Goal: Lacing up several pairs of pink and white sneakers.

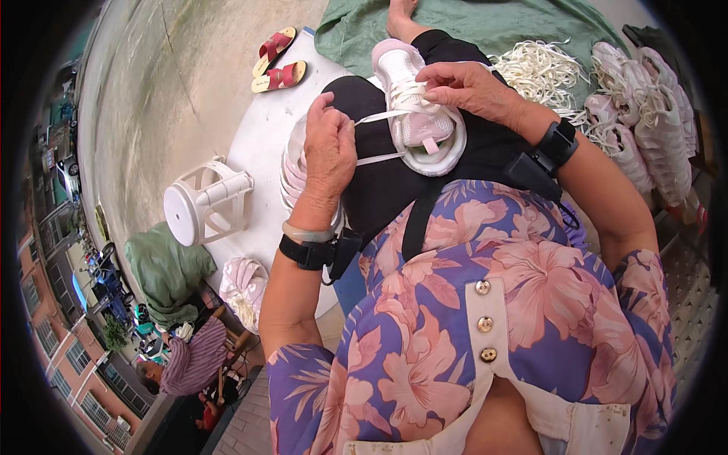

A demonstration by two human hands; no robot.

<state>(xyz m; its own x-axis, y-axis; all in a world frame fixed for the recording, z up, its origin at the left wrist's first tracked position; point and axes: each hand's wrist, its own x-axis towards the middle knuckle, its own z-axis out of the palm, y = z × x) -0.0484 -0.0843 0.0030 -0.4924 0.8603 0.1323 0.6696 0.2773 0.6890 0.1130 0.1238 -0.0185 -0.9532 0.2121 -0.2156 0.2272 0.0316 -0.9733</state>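
A pale pink and white sneaker (422,129) rests on my lap, its heel opening toward me. White shoelace (379,117) runs through its upper, and two strands stretch left across my black trousers. My left hand (331,144) is closed around the lace left of the shoe, its fingers curled. On the shoe's right side, my right hand (472,91) pinches at the lacing with thumb and forefinger. The exact bit of lace between those fingertips is partly hidden.
Loose white laces (540,72) lie heaped on green cloth (353,26). More pale sneakers (644,114) are piled at the far right. Left are red sandals (279,76), a white plastic stool (205,199) and a pink-white bundle (244,284). A person in stripes (196,355) is lower left.
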